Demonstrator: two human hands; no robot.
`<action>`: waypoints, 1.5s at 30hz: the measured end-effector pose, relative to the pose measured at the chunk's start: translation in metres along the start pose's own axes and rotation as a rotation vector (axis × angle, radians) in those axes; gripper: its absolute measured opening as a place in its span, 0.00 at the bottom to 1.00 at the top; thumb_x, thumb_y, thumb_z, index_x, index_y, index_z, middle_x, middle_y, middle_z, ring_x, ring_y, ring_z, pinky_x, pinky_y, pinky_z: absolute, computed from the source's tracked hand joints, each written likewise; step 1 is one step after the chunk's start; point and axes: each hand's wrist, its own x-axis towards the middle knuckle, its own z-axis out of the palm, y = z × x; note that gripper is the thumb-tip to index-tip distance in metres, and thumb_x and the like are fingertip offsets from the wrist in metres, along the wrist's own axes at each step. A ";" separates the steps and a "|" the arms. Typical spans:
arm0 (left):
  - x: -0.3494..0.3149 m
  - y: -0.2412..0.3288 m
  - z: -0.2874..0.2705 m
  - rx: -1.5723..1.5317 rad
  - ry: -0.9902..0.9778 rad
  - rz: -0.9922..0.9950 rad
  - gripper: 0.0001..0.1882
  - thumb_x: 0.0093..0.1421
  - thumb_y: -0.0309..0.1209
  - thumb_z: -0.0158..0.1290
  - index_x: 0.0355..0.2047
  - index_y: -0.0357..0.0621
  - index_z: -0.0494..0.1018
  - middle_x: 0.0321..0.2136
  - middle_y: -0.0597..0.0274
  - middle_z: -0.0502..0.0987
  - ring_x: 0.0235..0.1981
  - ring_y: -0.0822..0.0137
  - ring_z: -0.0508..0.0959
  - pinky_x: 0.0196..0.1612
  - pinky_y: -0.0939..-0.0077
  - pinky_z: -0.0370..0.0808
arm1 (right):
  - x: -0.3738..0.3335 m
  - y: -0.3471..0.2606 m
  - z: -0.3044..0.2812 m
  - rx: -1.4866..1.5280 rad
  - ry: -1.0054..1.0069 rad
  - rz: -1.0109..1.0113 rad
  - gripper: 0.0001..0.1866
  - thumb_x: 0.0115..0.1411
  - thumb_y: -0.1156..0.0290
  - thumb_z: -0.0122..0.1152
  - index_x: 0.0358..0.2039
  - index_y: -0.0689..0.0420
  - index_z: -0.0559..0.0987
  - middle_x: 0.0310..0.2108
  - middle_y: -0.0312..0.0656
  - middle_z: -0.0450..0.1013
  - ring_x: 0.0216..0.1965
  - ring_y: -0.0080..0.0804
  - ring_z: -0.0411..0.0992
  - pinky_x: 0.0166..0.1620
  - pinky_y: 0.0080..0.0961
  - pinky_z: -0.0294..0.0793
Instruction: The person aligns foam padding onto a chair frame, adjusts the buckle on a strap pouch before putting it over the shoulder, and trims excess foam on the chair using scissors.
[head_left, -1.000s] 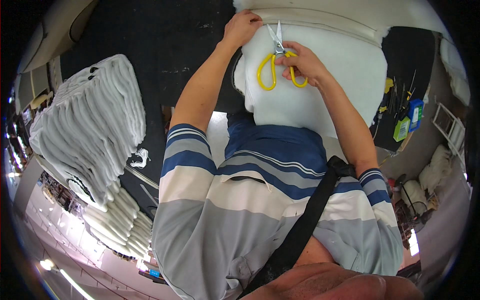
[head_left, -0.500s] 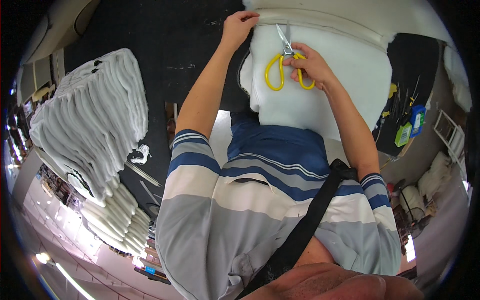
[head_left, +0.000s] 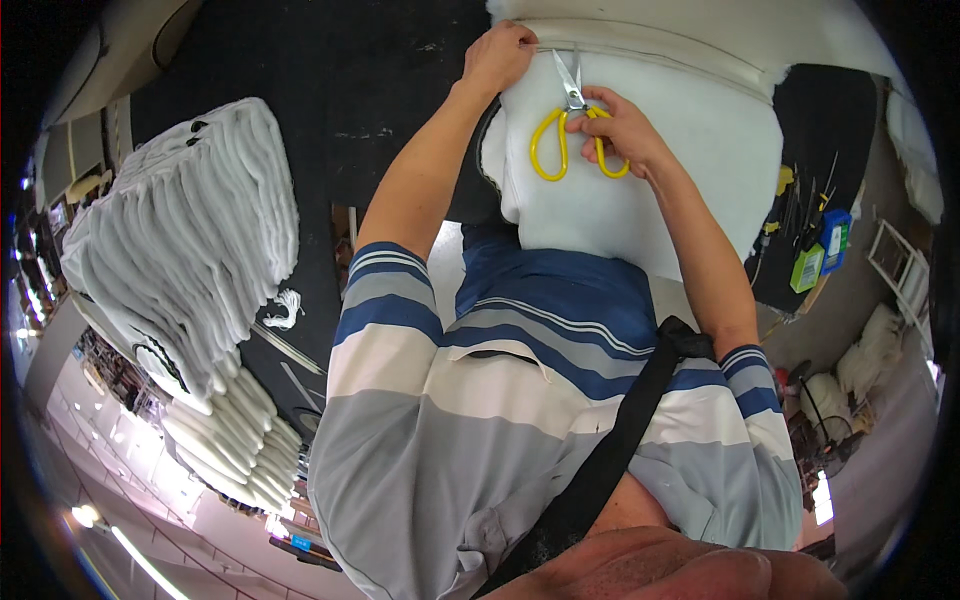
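Observation:
A pair of scissors with yellow handles is in my right hand, closed around the right handle loop. Its blades point away from me, slightly apart, over a white padded cushion piece. At the far left corner of that piece, my left hand has its fingers pinched together beside a pale seamed strip along the far edge. What lies between those fingertips is too small to make out. The cushion piece reaches from this strip back toward my lap.
On the black table, a row of folded white padded pieces stands at the left, with a white tassel of threads beside it. Hand tools and green and blue packages lie at the right edge.
My left hand has moved a little to the right along the far edge of the cushion piece. My right hand and the scissors have stayed nearly still.

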 end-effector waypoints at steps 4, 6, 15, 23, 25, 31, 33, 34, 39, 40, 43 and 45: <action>0.002 -0.006 -0.001 -0.040 -0.025 -0.025 0.13 0.61 0.39 0.55 0.42 0.50 0.83 0.49 0.59 0.80 0.51 0.52 0.79 0.55 0.59 0.74 | -0.003 -0.003 0.001 0.006 -0.033 0.018 0.35 0.60 0.76 0.61 0.67 0.61 0.61 0.40 0.47 0.81 0.24 0.30 0.77 0.30 0.26 0.78; 0.006 -0.008 0.000 -0.021 -0.036 -0.010 0.13 0.61 0.39 0.55 0.42 0.49 0.82 0.49 0.59 0.80 0.51 0.52 0.79 0.55 0.59 0.74 | 0.001 -0.002 -0.001 -0.009 -0.039 0.008 0.35 0.60 0.76 0.61 0.68 0.61 0.61 0.40 0.47 0.81 0.24 0.30 0.77 0.30 0.26 0.78; 0.005 -0.013 0.003 -0.047 -0.072 -0.037 0.14 0.61 0.39 0.55 0.43 0.49 0.82 0.49 0.59 0.79 0.52 0.53 0.78 0.55 0.59 0.74 | 0.005 -0.004 -0.001 -0.039 -0.043 0.029 0.35 0.59 0.77 0.61 0.67 0.61 0.62 0.39 0.47 0.81 0.23 0.30 0.76 0.28 0.26 0.78; 0.008 -0.030 -0.006 -0.377 -0.157 -0.023 0.15 0.60 0.35 0.58 0.46 0.45 0.82 0.43 0.56 0.82 0.43 0.63 0.81 0.49 0.68 0.76 | 0.006 -0.008 0.006 -0.063 -0.026 0.018 0.32 0.62 0.79 0.54 0.67 0.61 0.61 0.41 0.47 0.79 0.21 0.27 0.74 0.26 0.21 0.74; 0.004 -0.032 -0.011 -0.726 -0.143 -0.216 0.15 0.61 0.34 0.60 0.46 0.41 0.82 0.43 0.54 0.83 0.39 0.69 0.80 0.47 0.75 0.76 | 0.003 -0.006 0.004 -0.058 0.000 0.010 0.32 0.62 0.80 0.54 0.67 0.61 0.61 0.41 0.47 0.79 0.21 0.27 0.74 0.27 0.21 0.75; 0.001 -0.013 -0.007 -0.132 0.014 0.070 0.13 0.57 0.38 0.61 0.41 0.51 0.85 0.40 0.59 0.83 0.42 0.58 0.83 0.47 0.66 0.78 | 0.001 -0.004 0.003 -0.018 -0.029 -0.020 0.32 0.62 0.80 0.54 0.67 0.61 0.61 0.41 0.47 0.80 0.21 0.27 0.74 0.27 0.21 0.75; 0.000 -0.012 -0.006 -0.072 0.019 0.090 0.12 0.57 0.38 0.61 0.41 0.53 0.85 0.41 0.59 0.82 0.43 0.56 0.82 0.48 0.63 0.78 | 0.002 -0.002 0.004 -0.009 -0.026 -0.019 0.32 0.62 0.80 0.55 0.67 0.61 0.61 0.41 0.47 0.80 0.21 0.27 0.74 0.27 0.21 0.75; -0.001 -0.010 -0.006 -0.013 0.019 0.109 0.12 0.57 0.39 0.61 0.40 0.55 0.85 0.42 0.60 0.82 0.44 0.53 0.82 0.48 0.61 0.78 | 0.002 0.001 0.004 0.004 -0.021 -0.014 0.32 0.62 0.80 0.55 0.67 0.61 0.61 0.40 0.47 0.80 0.21 0.26 0.74 0.27 0.21 0.74; -0.003 -0.005 -0.004 0.017 0.031 0.132 0.11 0.59 0.38 0.59 0.40 0.52 0.84 0.46 0.59 0.80 0.47 0.52 0.80 0.51 0.59 0.77 | 0.006 0.003 0.003 -0.002 -0.036 -0.050 0.33 0.62 0.79 0.58 0.68 0.61 0.61 0.40 0.46 0.80 0.21 0.26 0.75 0.26 0.21 0.73; -0.005 -0.005 -0.001 0.017 0.056 0.132 0.11 0.60 0.37 0.57 0.40 0.50 0.83 0.47 0.59 0.80 0.48 0.52 0.80 0.51 0.59 0.77 | 0.005 0.002 0.003 -0.002 -0.033 -0.043 0.33 0.62 0.78 0.58 0.68 0.60 0.61 0.40 0.45 0.80 0.21 0.26 0.75 0.26 0.21 0.73; -0.002 -0.005 0.004 0.007 0.033 0.082 0.12 0.62 0.37 0.54 0.41 0.48 0.83 0.48 0.58 0.79 0.50 0.51 0.79 0.53 0.58 0.75 | 0.005 -0.001 0.005 -0.001 -0.017 -0.029 0.34 0.58 0.78 0.61 0.66 0.61 0.64 0.38 0.47 0.80 0.22 0.31 0.76 0.29 0.27 0.79; 0.001 -0.008 0.005 -0.008 0.001 0.060 0.13 0.63 0.37 0.53 0.41 0.47 0.82 0.48 0.57 0.79 0.50 0.50 0.78 0.53 0.58 0.75 | 0.002 -0.004 0.007 -0.008 -0.016 -0.007 0.34 0.59 0.78 0.60 0.66 0.61 0.64 0.39 0.48 0.80 0.22 0.31 0.76 0.30 0.28 0.80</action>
